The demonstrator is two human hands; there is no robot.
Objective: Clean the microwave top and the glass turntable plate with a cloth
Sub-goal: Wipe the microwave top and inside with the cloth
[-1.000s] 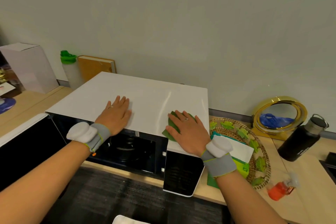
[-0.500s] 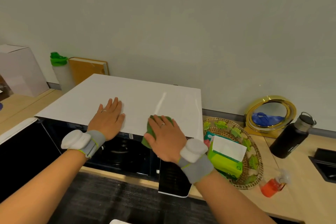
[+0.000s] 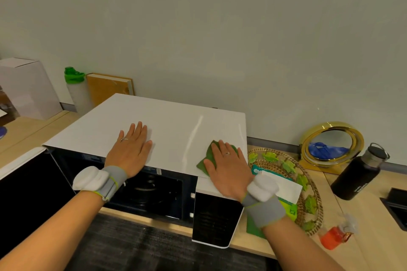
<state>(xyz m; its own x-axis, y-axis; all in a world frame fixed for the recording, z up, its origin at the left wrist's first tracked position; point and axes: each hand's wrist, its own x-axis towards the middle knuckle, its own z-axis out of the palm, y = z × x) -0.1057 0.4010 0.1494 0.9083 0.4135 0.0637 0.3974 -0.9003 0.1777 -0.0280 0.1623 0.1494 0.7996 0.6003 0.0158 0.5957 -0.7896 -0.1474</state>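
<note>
A white microwave stands on the wooden counter, its flat top [image 3: 167, 125] facing me. Its door [image 3: 24, 185] hangs open to the left, and the glass turntable plate [image 3: 149, 189] sits dimly inside the dark cavity. My left hand [image 3: 130, 152] lies flat and empty on the top near the front edge. My right hand [image 3: 229, 167] presses a green cloth [image 3: 206, 160] flat against the top's front right corner; most of the cloth is hidden under the palm.
Right of the microwave are a wicker tray [image 3: 308, 185] with green clips and a tissue box [image 3: 284, 196], a gold-rimmed mirror [image 3: 332, 143], a black bottle [image 3: 361, 171] and an orange spray bottle [image 3: 334, 237]. Behind left stand a green-capped bottle [image 3: 76, 90], a wooden board [image 3: 108, 88] and a white box [image 3: 26, 88].
My right hand slid the green cloth left along the front of the top, then back right to the corner. My left hand stayed flat in place.
</note>
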